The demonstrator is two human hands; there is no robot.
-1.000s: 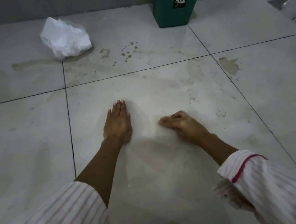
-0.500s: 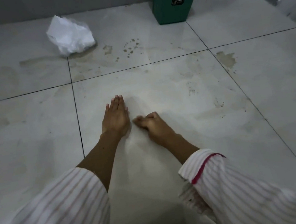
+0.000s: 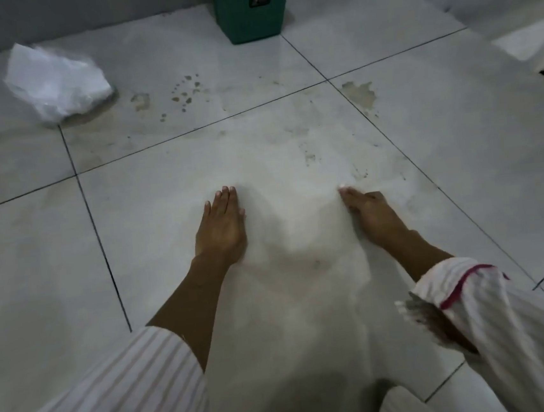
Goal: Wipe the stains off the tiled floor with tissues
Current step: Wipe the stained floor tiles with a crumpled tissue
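Observation:
My left hand [image 3: 221, 229] lies flat on the pale tiled floor [image 3: 152, 224], palm down, fingers straight, holding nothing. To its right, my right hand [image 3: 369, 214] presses on the same tile with curled fingers; a small white bit of tissue [image 3: 341, 187] peeks out at its fingertips, the remainder hidden under the hand. Small brown specks [image 3: 360, 174] lie just beyond the right hand. Farther off are a brown patch [image 3: 360, 95] beside a grout line and a scatter of brown drops [image 3: 186, 91].
A crumpled white plastic bag [image 3: 56, 83] lies at the far left by the wall. A green waste bin [image 3: 251, 6] stands at the back centre. White objects sit at the far right edge [image 3: 527, 45]. My striped sleeves fill the bottom of the view.
My right hand slid left until it nearly touched my left hand, then swept back out to the right. My left hand stayed planted on the tile.

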